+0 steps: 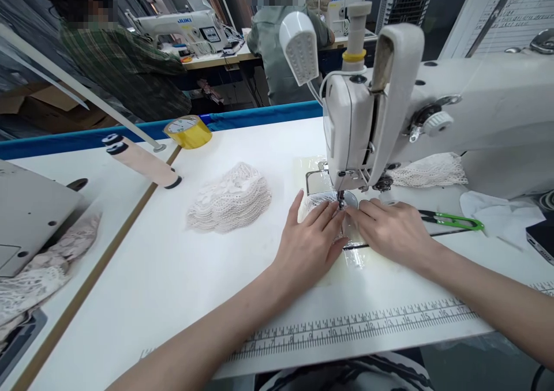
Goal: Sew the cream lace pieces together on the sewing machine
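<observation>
Fingers of left hand and right hand flat, together, pressing lace piece at presser foot; best kept even, tips clear of needle; lace stack left; sewing machine behind; tape roll beyond.

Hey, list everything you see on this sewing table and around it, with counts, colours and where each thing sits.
sewing machine: one, white, right of centre on the table
lace piece: one, cream, under the needle, both hands on it
lace stack: one pile, cream, centre of the table
tape roll: one, yellow, far edge
thread snips: one, green, right of the hands
ruler strip: one, printed along the near edge
co-workers: two, at machines behind
left hand: flat on lace
right hand: flat beside the needle
</observation>
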The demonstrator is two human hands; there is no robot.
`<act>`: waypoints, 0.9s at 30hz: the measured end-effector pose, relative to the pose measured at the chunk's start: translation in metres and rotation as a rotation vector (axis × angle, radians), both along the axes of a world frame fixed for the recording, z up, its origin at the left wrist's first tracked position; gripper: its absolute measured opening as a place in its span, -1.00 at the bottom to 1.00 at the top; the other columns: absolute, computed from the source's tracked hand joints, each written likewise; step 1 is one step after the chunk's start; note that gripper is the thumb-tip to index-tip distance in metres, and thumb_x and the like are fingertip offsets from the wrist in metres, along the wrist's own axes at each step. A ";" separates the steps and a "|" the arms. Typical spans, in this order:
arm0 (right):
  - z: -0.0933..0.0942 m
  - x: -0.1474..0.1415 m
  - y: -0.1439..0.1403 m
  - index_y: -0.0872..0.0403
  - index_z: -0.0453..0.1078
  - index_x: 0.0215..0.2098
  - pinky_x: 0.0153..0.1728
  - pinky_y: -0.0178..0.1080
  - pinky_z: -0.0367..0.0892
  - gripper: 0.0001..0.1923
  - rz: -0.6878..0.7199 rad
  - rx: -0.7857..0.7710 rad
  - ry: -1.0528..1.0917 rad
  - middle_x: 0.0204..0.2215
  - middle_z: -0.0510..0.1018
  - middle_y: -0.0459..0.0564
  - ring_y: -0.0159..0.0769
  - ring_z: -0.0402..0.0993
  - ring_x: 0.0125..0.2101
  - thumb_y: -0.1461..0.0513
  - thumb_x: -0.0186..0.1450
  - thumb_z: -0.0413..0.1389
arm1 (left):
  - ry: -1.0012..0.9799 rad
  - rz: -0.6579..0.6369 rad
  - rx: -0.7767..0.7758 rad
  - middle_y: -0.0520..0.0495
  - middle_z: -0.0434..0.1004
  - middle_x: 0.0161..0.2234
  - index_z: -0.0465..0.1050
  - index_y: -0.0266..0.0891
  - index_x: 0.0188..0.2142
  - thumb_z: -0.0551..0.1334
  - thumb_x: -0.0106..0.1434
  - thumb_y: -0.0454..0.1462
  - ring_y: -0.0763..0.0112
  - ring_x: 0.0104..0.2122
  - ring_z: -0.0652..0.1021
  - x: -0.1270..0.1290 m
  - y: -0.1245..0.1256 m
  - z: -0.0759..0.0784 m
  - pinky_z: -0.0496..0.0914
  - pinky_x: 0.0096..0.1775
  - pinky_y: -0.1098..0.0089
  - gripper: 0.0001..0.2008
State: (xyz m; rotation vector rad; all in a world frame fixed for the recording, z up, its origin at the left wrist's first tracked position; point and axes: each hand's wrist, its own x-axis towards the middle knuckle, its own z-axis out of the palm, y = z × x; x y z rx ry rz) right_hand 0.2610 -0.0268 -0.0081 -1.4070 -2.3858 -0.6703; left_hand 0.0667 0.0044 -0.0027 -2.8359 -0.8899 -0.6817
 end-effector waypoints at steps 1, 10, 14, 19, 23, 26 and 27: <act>0.001 0.000 0.000 0.14 0.43 -0.10 -0.54 -0.26 0.03 -0.71 0.030 -0.007 0.030 -0.30 0.58 -0.04 -0.39 0.40 -0.44 0.42 0.25 0.01 | 0.016 -0.005 -0.016 -0.14 0.50 -0.02 0.38 -0.27 0.00 0.14 0.31 -0.19 0.20 0.00 0.46 -0.001 -0.003 0.005 0.15 0.18 -0.01 -0.69; 0.003 0.001 0.002 0.11 0.42 -0.18 -0.46 -0.30 0.20 -0.72 0.223 -0.171 0.170 -0.21 0.55 -0.03 -0.36 0.43 -0.31 0.44 0.26 -0.05 | 0.256 0.062 -0.163 -0.09 0.37 -0.34 0.27 -0.24 -0.34 0.10 0.06 -0.49 0.24 -0.33 0.39 -0.004 -0.023 0.024 0.37 -0.40 0.29 -0.82; 0.005 0.001 0.002 0.12 0.37 -0.07 -0.47 -0.29 0.21 -0.66 0.252 -0.190 0.193 -0.07 0.52 0.00 -0.34 0.44 -0.30 0.42 0.23 -0.06 | 0.259 0.056 -0.012 -0.05 0.36 -0.42 0.25 -0.23 -0.40 0.04 0.15 -0.54 0.28 -0.40 0.38 -0.002 -0.015 0.013 0.32 -0.42 0.32 -0.80; 0.002 -0.004 0.008 0.14 0.35 -0.10 -0.46 -0.26 0.18 -0.69 0.259 -0.215 0.185 -0.11 0.53 0.00 -0.32 0.43 -0.30 0.43 0.22 -0.05 | 0.106 0.027 0.033 -0.03 0.39 -0.43 0.26 -0.23 -0.39 0.01 0.24 -0.49 0.34 -0.44 0.39 -0.002 -0.007 0.011 0.29 -0.43 0.37 -0.81; 0.002 -0.006 0.011 0.06 0.37 -0.19 -0.55 -0.25 0.06 -0.83 0.165 -0.221 0.119 -0.19 0.52 -0.10 -0.38 0.40 -0.35 0.30 0.34 -0.05 | 0.024 0.020 0.046 -0.01 0.38 -0.44 0.24 -0.19 -0.38 -0.01 0.23 -0.48 0.36 -0.51 0.40 -0.008 -0.001 0.017 0.22 -0.53 0.40 -0.81; 0.008 -0.002 0.014 0.02 0.33 -0.20 -0.62 -0.26 -0.04 -0.81 0.139 -0.287 0.109 -0.02 0.45 -0.16 -0.44 0.38 -0.32 0.28 0.38 -0.12 | 0.054 0.041 -0.050 0.05 0.42 -0.36 0.26 -0.11 -0.30 0.01 0.23 -0.45 0.39 -0.51 0.45 -0.011 0.013 0.010 0.21 -0.57 0.42 -0.80; 0.011 -0.001 0.014 0.00 0.31 -0.16 -0.63 -0.26 -0.05 -0.80 0.145 -0.316 0.126 0.04 0.41 -0.19 -0.44 0.37 -0.30 0.29 0.38 -0.13 | -0.003 0.027 -0.056 0.09 0.42 -0.37 0.26 -0.07 -0.30 0.01 0.24 -0.42 0.41 -0.55 0.44 -0.011 0.018 0.006 0.20 -0.60 0.42 -0.81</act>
